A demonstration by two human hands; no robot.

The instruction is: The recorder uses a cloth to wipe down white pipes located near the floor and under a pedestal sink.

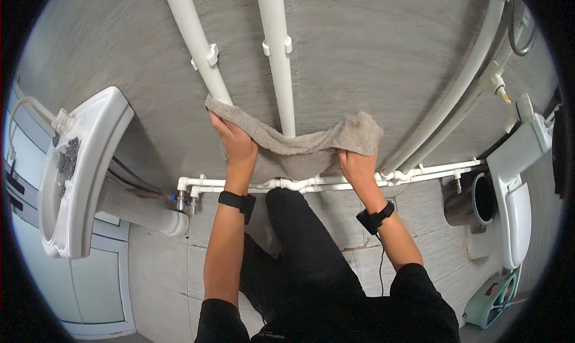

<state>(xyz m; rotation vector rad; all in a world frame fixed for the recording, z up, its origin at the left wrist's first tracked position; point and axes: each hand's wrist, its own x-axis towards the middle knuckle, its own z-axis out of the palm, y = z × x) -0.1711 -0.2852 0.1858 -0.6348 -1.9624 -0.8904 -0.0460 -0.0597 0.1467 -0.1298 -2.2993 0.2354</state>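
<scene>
Both my hands hold up a grey-beige terry towel (292,156) by its upper edge, in front of a grey wall. My left hand (236,138) grips the towel's left end, close to a slanting white pipe (197,39). At the right end, my right hand (359,161) is closed on a bunched corner that covers part of the fingers. Between the hands the cloth sags and covers the lower part of a second white pipe (276,64). Its bottom edge hangs just above the horizontal white pipes (323,181) along the foot of the wall.
To the left stands a white pedestal washbasin (96,132) with a dark grey clump (68,158) in its bowl. On the right are a white toilet (516,208), a dark bin (462,201) and a teal plastic container (492,300). White vertical pipes (462,82) run up the right wall.
</scene>
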